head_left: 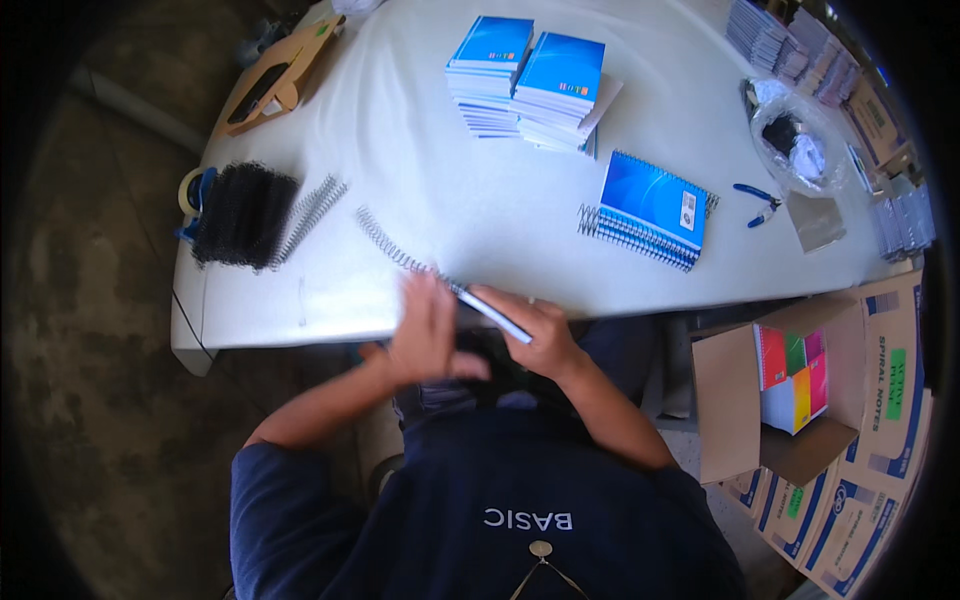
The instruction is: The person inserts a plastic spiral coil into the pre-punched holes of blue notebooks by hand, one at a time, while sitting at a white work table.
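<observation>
In my right hand is a notebook, gripped near the table's front edge and seen almost edge-on. A long metal spiral coil runs from the notebook's far end toward the upper left, over the table. My left hand is blurred by motion beside the coil's near end, its fingers stretched out and its thumb apart. Whether its fingertips touch the coil cannot be made out. To the right lies a stack of blue notebooks with spiral coils along their edges.
Two stacks of blue-covered books stand at the back. Black coils, loose metal coils and a tape dispenser sit left. Pliers and a plastic bag lie right. An open carton holds colourful notebooks.
</observation>
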`<state>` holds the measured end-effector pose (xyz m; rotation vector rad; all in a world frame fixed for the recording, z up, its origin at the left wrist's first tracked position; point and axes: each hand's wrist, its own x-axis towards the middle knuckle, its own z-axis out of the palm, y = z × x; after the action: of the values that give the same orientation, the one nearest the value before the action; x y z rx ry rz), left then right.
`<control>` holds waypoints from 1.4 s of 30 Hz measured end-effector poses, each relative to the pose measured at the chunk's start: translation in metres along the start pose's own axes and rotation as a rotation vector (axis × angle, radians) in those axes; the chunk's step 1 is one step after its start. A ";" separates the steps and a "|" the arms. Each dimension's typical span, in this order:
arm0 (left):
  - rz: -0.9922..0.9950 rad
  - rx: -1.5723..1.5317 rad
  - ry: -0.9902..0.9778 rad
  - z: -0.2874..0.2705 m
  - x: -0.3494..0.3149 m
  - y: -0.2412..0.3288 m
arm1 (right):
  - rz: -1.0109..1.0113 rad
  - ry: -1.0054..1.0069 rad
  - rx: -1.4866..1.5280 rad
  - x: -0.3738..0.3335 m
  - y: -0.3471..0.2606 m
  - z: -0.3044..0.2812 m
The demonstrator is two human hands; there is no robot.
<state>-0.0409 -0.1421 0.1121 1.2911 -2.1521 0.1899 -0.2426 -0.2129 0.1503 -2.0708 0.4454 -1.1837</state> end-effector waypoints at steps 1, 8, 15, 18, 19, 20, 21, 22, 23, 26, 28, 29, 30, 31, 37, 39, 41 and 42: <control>0.183 0.018 -0.050 -0.012 -0.001 0.018 | 0.001 0.008 -0.003 -0.004 0.003 -0.003; -0.006 0.116 0.207 0.005 0.020 -0.014 | 0.019 -0.037 0.040 -0.003 0.000 0.007; 0.384 0.387 0.070 0.033 -0.010 -0.041 | -0.061 -0.065 0.057 0.004 -0.004 0.014; 0.168 -0.113 -0.010 0.021 0.014 0.024 | 0.085 0.002 0.068 -0.004 0.003 0.001; 0.292 -0.175 -0.232 0.005 0.010 0.033 | 0.130 0.031 0.088 0.000 0.003 -0.002; 0.418 -0.119 -0.143 -0.002 0.014 0.028 | 0.053 0.015 0.081 0.008 0.005 -0.002; 0.394 0.094 0.015 -0.011 0.035 0.017 | 0.008 -0.005 0.073 0.009 0.006 0.000; 0.353 0.269 0.152 -0.010 0.047 0.013 | 0.007 -0.025 0.066 -0.002 0.006 0.004; 0.276 0.184 0.063 -0.009 0.042 0.023 | 0.033 -0.049 0.048 0.001 0.006 0.005; 0.086 0.010 -0.101 -0.001 0.056 0.036 | 0.230 -0.134 0.154 0.001 0.008 0.000; 0.202 -0.244 -0.260 0.010 0.011 0.046 | 0.199 -0.012 0.210 0.011 0.002 -0.006; 0.211 -0.158 -0.101 0.004 0.025 0.044 | 0.195 0.056 0.231 0.013 0.001 -0.010; 0.199 -0.086 0.040 -0.008 0.041 0.049 | 0.222 0.041 0.276 0.011 0.004 -0.011; 0.131 0.139 -0.044 -0.018 0.069 0.053 | 0.271 0.031 0.313 0.007 0.008 -0.013; 0.015 -0.080 -0.256 -0.056 0.141 0.061 | 0.376 -0.017 0.253 0.005 0.019 -0.015; 0.099 0.003 -0.281 -0.059 0.147 0.057 | 0.404 0.004 0.266 0.007 0.016 -0.015; 0.132 0.025 -0.293 -0.059 0.154 0.056 | 0.443 0.002 0.280 0.010 0.014 -0.018; 0.116 0.004 -0.295 -0.058 0.157 0.057 | 0.473 -0.015 0.291 0.011 0.012 -0.021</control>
<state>-0.1158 -0.2061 0.2584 1.2613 -2.4790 0.0526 -0.2541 -0.2364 0.1561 -1.6082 0.6687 -0.8875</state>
